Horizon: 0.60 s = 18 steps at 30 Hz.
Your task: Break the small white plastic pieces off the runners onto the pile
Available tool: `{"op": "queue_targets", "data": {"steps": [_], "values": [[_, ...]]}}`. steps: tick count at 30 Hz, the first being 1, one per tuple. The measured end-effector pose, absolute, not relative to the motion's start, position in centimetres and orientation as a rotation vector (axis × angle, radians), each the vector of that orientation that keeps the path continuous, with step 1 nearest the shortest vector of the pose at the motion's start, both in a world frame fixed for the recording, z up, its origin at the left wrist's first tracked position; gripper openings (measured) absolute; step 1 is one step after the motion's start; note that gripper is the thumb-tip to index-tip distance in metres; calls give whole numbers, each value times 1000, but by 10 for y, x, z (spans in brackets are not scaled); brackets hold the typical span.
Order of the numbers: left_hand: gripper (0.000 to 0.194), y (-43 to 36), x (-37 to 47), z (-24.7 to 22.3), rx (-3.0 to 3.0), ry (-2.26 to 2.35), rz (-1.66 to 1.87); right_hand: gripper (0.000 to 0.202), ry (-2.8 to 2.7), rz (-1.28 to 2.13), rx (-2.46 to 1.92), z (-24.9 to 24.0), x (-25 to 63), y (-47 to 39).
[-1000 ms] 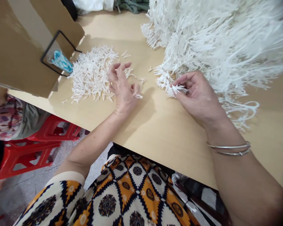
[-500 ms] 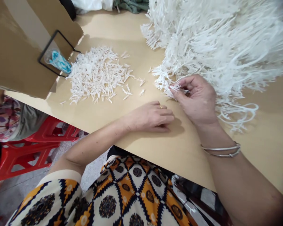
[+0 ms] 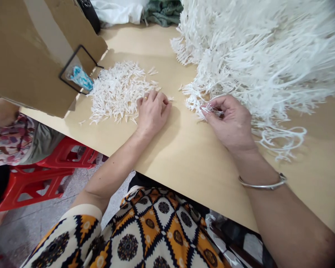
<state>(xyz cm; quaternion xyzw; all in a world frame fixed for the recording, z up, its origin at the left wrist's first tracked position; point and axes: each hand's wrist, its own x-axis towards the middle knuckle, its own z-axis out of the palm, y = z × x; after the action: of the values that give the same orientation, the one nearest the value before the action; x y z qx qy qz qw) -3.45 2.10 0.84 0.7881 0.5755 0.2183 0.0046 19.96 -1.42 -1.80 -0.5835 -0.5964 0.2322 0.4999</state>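
My right hand [image 3: 230, 121] pinches a small bundle of thin white branched strands [image 3: 212, 109] between thumb and fingers. It rests at the near edge of a big heap of long white strands [image 3: 257, 52]. My left hand [image 3: 154, 111], with a ring on one finger, is at the right edge of a low pile of short white forked pieces [image 3: 114, 91]. Its fingers are curled down and together, and the tips are hidden beneath the hand, so what they hold cannot be seen.
A cardboard box [image 3: 30, 48] stands at the left, with a black wire frame [image 3: 63, 76] and a blue-and-white item in clear wrap [image 3: 80, 77] against it. White and green cloth [image 3: 163, 13] lies at the back. Red stools [image 3: 39, 182] and another person's lap [image 3: 13, 141] are at lower left.
My left hand has moved left and away from me, from bare table to the small pile's right edge. My right hand keeps its pinch in nearly the same place.
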Motion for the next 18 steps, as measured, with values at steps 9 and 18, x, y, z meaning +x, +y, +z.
{"op": "queue_targets", "data": {"steps": [9,18], "values": [[31,-3,-3,1,2848,1079,489,12,-1448,582,-1343,-20,200,-10],[23,11,-10,5,2579,1380,558,10,-1493,565,-1359,-13,198,-14]]}}
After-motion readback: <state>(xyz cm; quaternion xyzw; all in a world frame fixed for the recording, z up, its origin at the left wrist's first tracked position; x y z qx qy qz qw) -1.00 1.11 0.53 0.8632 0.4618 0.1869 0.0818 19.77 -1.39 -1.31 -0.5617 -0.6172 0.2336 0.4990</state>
